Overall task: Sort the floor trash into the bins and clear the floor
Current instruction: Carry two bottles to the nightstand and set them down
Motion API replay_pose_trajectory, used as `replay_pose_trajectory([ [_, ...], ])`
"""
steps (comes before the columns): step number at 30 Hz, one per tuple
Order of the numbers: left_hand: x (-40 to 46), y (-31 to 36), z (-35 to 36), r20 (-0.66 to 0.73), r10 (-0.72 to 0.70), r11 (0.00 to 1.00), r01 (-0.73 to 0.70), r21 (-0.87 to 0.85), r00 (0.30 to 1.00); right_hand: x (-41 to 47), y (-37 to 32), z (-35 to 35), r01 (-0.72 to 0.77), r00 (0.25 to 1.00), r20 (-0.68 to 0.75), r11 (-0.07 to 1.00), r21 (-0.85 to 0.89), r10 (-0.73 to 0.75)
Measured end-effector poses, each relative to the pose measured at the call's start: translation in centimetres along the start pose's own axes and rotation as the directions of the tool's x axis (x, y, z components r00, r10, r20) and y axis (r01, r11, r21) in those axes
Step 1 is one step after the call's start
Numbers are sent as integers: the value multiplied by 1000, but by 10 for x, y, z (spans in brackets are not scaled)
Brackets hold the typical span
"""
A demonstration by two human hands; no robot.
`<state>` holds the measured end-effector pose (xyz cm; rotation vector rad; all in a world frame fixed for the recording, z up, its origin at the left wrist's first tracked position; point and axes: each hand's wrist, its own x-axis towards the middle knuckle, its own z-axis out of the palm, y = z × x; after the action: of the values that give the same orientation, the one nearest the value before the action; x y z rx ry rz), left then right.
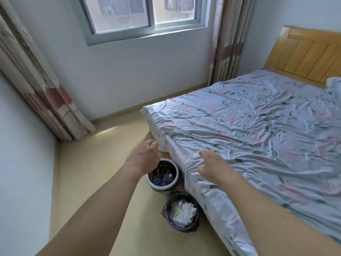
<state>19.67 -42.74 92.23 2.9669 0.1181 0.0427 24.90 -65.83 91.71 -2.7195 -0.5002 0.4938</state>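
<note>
Bedroom floor (103,163) looks cleared; left hand (145,156), right hand (212,165) loosely curled, holding nothing. Risk: elbow tipping bottle bin (172,183) or tissue bin (193,221) at bed (258,135) edge lol.

Tan floor (103,182) — white bin (172,187) and black-lined bin (167,209) standing beside bed (258,135)

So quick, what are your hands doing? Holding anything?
Left hand: fingers loosely curled, holding nothing, above the white bin.
Right hand: open, empty, over the bed edge.
</note>
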Motion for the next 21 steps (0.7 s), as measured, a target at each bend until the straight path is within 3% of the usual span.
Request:
replay_pose_trajectory([
  [6, -28, 18, -31, 0, -27, 999, 27, -32, 1000, -37, 0, -31, -19, 999, -32, 999, 49, 21],
  [13, -16, 53, -27, 37, 128, 991, -127, -35, 991, -89, 36, -38, -134, 990, -40, 990, 34, 135],
  [21, -14, 212, -29, 70, 400, 916, -398, -45, 914, -181, 142, -79, -307, 935, -153, 947, 98, 319],
])
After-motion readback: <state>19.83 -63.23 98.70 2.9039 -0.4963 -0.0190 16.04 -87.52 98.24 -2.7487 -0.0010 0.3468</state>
